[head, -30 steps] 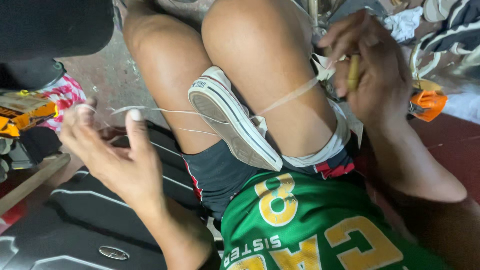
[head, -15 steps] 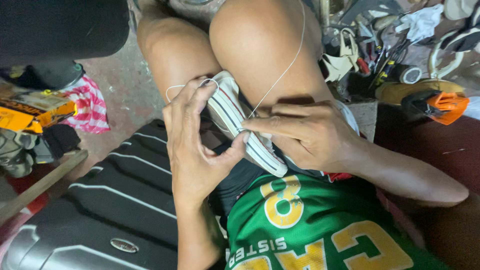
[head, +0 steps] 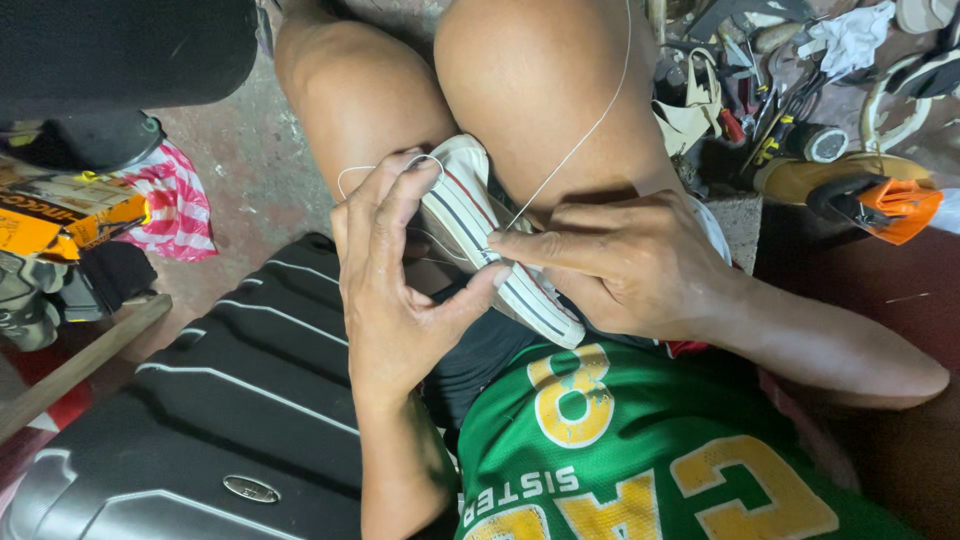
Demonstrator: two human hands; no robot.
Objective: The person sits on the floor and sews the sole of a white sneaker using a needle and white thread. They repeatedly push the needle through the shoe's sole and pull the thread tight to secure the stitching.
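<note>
Concrete floor (head: 235, 175), stained, cluttered both sides. Head view only:

- Person sits w/ knees up, white sneaker (head: 500, 265) wedged between thighs, sole side up, red + dark stripes along sole edge.
- Left hand (head: 400, 290): fingers curled over sneaker's upper end, thumb pressed against sole edge mid-shoe. Grip closed on the sneaker, steadying it.
- Right hand (head: 625, 265): fingertips pressed together at sole edge, just beside left thumb, pinching at the spot where white thread (head: 585, 130) meets the shoe. Can't tell if a needle is in the pinch, too small.
- Thread runs taut from that pinch up over right knee and out top of frame; a loose loop of it also lies near left fingertips.
- Green jersey (head: 640, 470) w/ yellow lettering at bottom of frame.
- Black ribbed suitcase (head: 230, 400) lower left, just beside left forearm.
- Left edge: pink/white striped cloth (head: 175, 205), orange box (head: 55, 215), wooden stick (head: 80, 365).
- Upper right: heap of hand tools (head: 770, 110), tape roll, white rag (head: 850, 35), tool w/ orange head (head: 890, 205). Well apart from both hands.
</note>
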